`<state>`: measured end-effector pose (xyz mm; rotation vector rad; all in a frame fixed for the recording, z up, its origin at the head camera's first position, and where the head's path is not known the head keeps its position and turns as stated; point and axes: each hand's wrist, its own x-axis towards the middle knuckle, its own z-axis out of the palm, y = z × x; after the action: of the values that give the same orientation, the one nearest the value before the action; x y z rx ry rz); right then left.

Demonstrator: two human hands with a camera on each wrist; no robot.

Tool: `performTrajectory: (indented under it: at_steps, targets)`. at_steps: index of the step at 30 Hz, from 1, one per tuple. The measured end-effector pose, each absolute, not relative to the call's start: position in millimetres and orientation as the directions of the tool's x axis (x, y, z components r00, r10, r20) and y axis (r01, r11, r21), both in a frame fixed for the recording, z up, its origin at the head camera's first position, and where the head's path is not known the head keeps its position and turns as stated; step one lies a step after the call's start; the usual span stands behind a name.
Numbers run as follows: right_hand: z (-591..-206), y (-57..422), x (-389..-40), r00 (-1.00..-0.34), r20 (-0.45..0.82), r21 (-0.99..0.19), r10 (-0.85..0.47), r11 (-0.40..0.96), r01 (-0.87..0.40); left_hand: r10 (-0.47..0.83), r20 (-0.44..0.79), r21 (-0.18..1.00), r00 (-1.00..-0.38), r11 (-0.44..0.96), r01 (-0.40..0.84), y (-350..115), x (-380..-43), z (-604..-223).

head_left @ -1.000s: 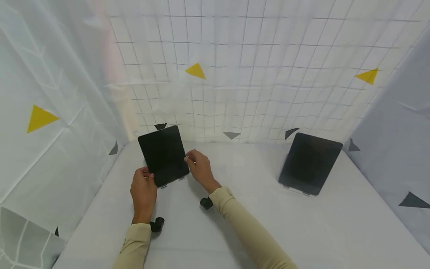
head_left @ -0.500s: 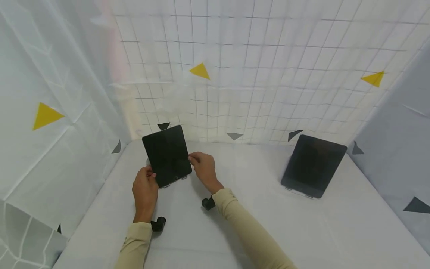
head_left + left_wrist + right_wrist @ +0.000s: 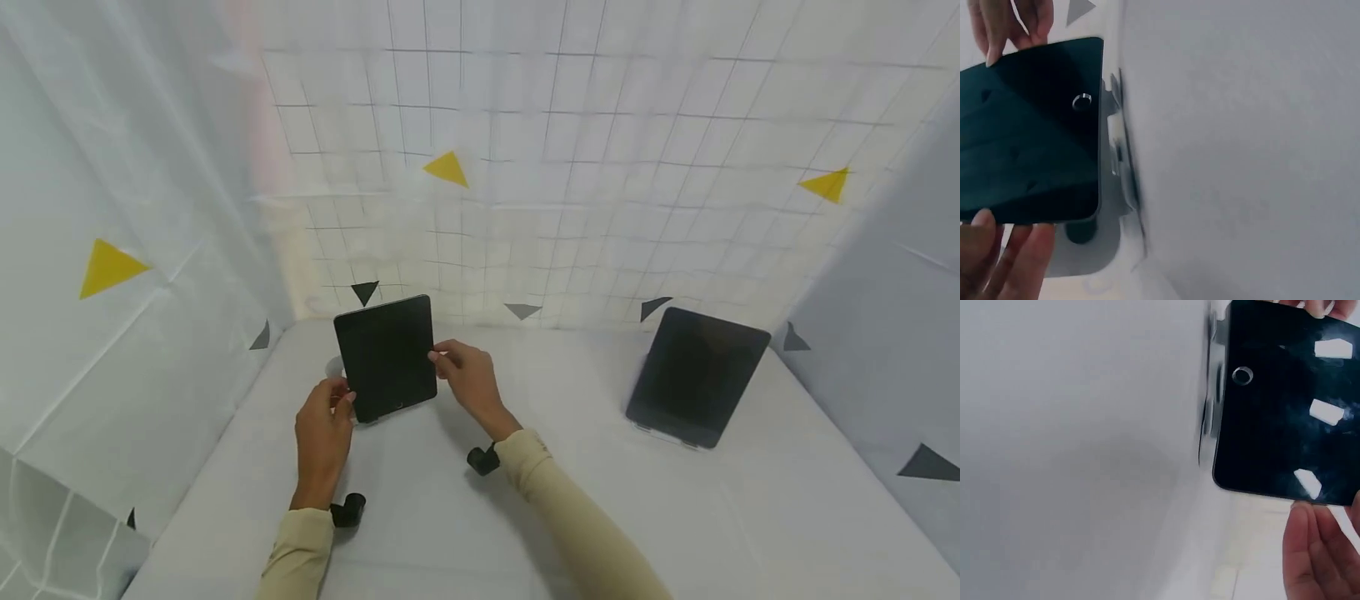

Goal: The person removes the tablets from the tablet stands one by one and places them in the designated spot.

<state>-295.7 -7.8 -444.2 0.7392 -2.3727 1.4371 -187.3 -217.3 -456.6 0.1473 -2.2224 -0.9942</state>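
Note:
Both hands hold a black tablet [image 3: 387,358] by its opposite long edges, at the left of the white table. My left hand [image 3: 324,433] pinches the left edge near the lower corner. My right hand [image 3: 471,379] pinches the right edge around mid-height, thumb in front. The tablet leans back, its home button at the bottom. Below that bottom edge, the left wrist view shows a grey stand [image 3: 1107,250] with small lip hooks [image 3: 1114,94]. Most of the stand is hidden behind the tablet. The right wrist view shows the tablet's screen [image 3: 1285,425] with bright reflections.
A second dark tablet [image 3: 697,375] leans on a clear-lipped stand [image 3: 671,437] at the right. White sheeting with yellow and dark triangle markers forms a back wall [image 3: 570,208] and side walls around the table [image 3: 585,500]. Black wrist cameras [image 3: 348,510] sit at both wrists.
The tablet on the left has shifted right and turned straighter, and its bottom edge now hides most of the stand's lip hooks. Both hands have kept hold of it. The view has shifted slightly.

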Motion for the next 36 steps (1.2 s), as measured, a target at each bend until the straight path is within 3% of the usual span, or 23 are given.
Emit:
performTrajectory:
  at_steps: [11,24,36]
  targets:
    - [-430.1,26.9,-281.0,-0.774,0.558,-0.655,-0.301,0.413,-0.633,-0.270,0.522,0.715,-0.809,0.655,0.242,-204.9,-182.7,-440.1]
    - [-427.6,72.9,-243.3,-0.852,0.441,-0.685,-0.282,0.507,-0.523,-0.190,0.366,0.775,-0.911,0.605,0.185,-176.5,-167.9,-440.6]
    - [-433.0,90.9,-226.2,-0.909,0.280,-0.707,-0.309,0.574,-0.413,-0.160,0.267,0.749,-0.950,0.655,0.101,-159.1,-168.2,-444.6]
